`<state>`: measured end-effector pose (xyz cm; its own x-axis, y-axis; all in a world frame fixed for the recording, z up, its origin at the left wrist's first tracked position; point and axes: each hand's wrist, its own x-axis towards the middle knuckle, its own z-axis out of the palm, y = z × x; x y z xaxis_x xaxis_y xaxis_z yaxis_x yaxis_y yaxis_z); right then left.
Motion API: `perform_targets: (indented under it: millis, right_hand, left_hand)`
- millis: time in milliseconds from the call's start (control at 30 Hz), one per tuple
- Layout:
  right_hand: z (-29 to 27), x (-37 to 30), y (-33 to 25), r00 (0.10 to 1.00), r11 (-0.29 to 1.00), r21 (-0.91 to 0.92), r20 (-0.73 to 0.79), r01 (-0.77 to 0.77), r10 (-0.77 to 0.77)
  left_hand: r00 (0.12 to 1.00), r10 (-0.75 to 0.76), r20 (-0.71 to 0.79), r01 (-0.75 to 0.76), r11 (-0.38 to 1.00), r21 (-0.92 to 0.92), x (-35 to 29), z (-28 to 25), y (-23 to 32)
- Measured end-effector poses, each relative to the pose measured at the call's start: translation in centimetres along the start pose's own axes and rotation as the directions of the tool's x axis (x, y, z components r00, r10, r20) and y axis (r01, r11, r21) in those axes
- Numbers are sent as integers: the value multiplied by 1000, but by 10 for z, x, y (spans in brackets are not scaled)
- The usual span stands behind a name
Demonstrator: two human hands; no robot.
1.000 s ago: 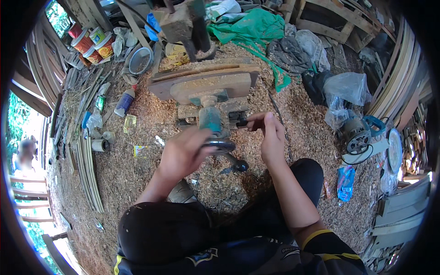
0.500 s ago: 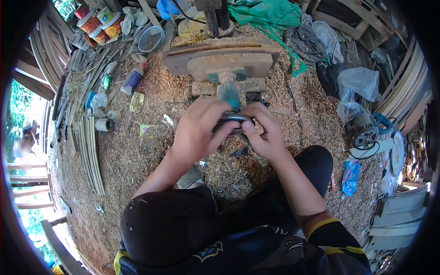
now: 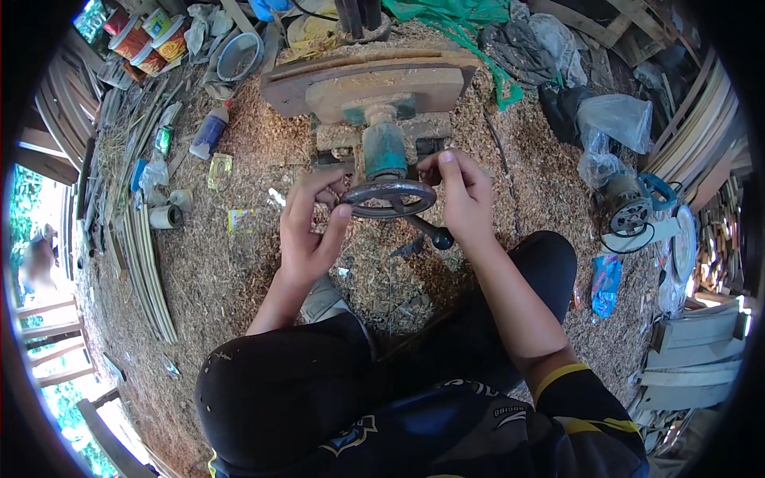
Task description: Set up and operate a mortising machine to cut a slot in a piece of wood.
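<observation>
A dark metal handwheel (image 3: 386,190) sits at the near end of a green cylindrical shaft housing (image 3: 384,150) on a vise-like machine. Its black ball-ended handle (image 3: 443,238) points toward me, to the lower right. My left hand (image 3: 307,227) is at the wheel's left side, fingers spread and bent, the thumb tip beside the rim. On the other side, my right hand (image 3: 464,199) has loosely curled fingers, just off the rim, and nothing shows in it. Beyond the housing stands the machine's wide wooden jaw (image 3: 390,89), dusted with shavings.
Wood shavings cover the ground. Left are a bottle (image 3: 210,131), thin wooden strips (image 3: 147,271) and stacked tubs (image 3: 148,46). A power tool (image 3: 629,203) and a blue packet (image 3: 606,285) lie right, near plastic bags (image 3: 613,123). Green sheeting (image 3: 454,12) lies behind the machine.
Both hands have loosened from the handwheel and moved apart, left hand leftward, right hand a little outward and up. The wheel and its ball-ended handle now show plainly. The view has shifted slightly.
</observation>
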<state>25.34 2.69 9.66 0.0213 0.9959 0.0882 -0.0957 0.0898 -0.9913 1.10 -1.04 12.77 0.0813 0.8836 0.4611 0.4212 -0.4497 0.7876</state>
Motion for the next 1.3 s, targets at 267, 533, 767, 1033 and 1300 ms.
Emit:
perform_targets:
  millis: [267,533,767,1033,1300]
  right_hand:
    - [0,-3,1,1000,999,29,-18,-23,24]
    - [2,-3,5,998,997,57,-38,-57,59]
    - [2,-4,4,995,995,25,-23,-100,101]
    - [4,-6,0,992,990,78,-39,-115,119]
    - [6,-8,1,989,986,74,-21,-147,149]
  left_hand:
    - [993,53,107,-70,985,155,3,-10,8]
    - [994,15,104,-29,991,132,-17,-1,-18]
    - [995,99,12,-100,991,91,2,-1,0]
    - [997,75,5,-75,996,53,8,1,3]
    - [996,57,67,-68,985,161,-2,1,-3]
